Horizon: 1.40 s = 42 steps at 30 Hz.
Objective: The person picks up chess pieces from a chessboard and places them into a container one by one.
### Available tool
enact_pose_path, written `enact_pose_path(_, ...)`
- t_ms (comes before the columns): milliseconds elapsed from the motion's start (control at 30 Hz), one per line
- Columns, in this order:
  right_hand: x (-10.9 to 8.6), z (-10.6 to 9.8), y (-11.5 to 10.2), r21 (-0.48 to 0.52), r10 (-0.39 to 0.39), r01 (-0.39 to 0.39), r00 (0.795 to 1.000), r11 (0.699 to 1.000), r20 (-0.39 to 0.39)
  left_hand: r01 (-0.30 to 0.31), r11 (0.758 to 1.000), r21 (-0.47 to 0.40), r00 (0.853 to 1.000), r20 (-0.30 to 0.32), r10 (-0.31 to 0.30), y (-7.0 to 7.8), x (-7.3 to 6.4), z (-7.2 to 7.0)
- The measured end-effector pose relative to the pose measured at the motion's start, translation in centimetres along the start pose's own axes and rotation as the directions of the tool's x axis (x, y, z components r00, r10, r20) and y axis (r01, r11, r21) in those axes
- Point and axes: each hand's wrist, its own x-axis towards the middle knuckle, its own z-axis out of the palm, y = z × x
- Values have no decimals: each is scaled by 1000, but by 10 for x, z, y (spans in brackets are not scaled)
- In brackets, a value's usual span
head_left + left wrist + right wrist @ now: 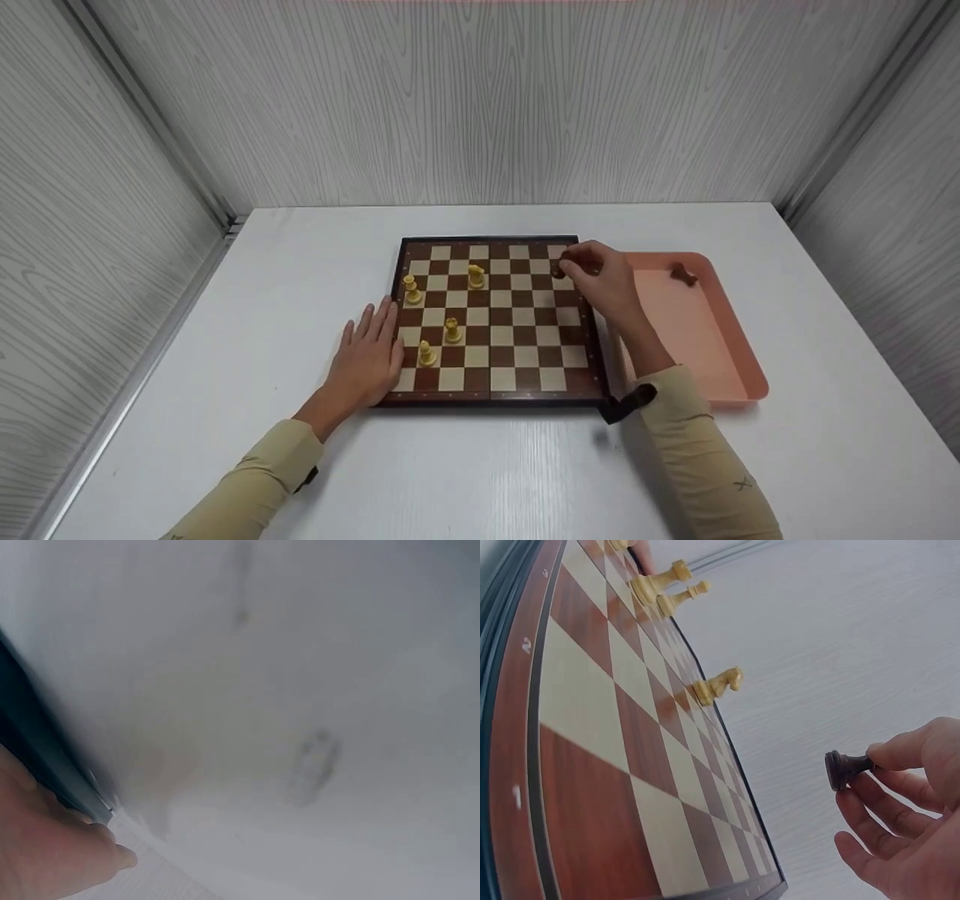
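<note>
A chessboard (501, 319) lies open and flat on the white table. My left hand (366, 364) rests along its left edge with straight fingers; only part of that hand (56, 847) shows in the left wrist view. Over the board's far right corner, my right hand (604, 281) pinches a dark chess piece (845, 769) between thumb and fingers. The piece's base is clear of the squares, and its top is hidden by the fingertips. On the board's left half stand several cream pieces, among them a knight (476, 276) and a crowned piece (452, 330).
A pink tray (731, 330) sits beside the board's right edge, partly behind the right forearm. One dark chess piece (683, 274) lies on its side in the tray's far end. Grey wood-patterned panels (480, 105) enclose the table at the back and both sides.
</note>
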Motion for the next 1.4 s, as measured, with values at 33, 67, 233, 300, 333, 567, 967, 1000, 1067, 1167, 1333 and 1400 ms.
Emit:
enact_pose_path(33,-1,-3,0,2,1,-1,1000,1000,-4,-1,1000,2,1000,-1,1,0,0,0)
enact_pose_path(67,-1,-5,-1,3,4,-4,1000,1000,-11,-2,1000,5,1000,-2,2,0,1,0)
enact_pose_path(233,-4,-17,-3,-15,1,-2,999,1000,-36,-5,1000,5,1000,-2,5,1,2,0)
enact_pose_path(300,-5,-22,-3,-30,6,-7,999,1000,-45,-8,1000,-2,1000,-2,8,1,3,0)
enact_pose_path(333,-6,-24,-4,-38,5,-7,999,999,-50,-11,1000,-6,1000,-2,11,2,3,0)
enact_pose_path(567,-6,-35,-6,-14,-12,12,999,1000,-47,3,1000,-19,1000,10,-3,0,3,1)
enact_pose_path(967,-21,-50,-48,-26,2,-4,997,1000,-83,3,1000,-10,1000,-6,-3,-3,2,2)
enact_pose_path(1000,-22,-51,-47,-26,5,-8,996,1000,-87,3,1000,-9,1000,-3,-3,-3,2,2)
enact_pose_path(1067,-23,-53,-45,-21,11,-13,996,1000,-92,4,1000,-7,1000,5,-4,-2,1,2)
enact_pose_path(1167,-23,-56,-41,-9,12,-13,995,1000,-103,4,1000,-5,1000,9,-4,-2,2,2)
enact_pose_path(1333,-24,-61,-35,50,7,-1,994,999,-111,1,1000,0,1000,-2,-1,-2,2,3)
enact_pose_path(1400,-25,-64,-32,62,5,3,993,998,-118,1,1000,1,1000,0,-1,-2,2,3)
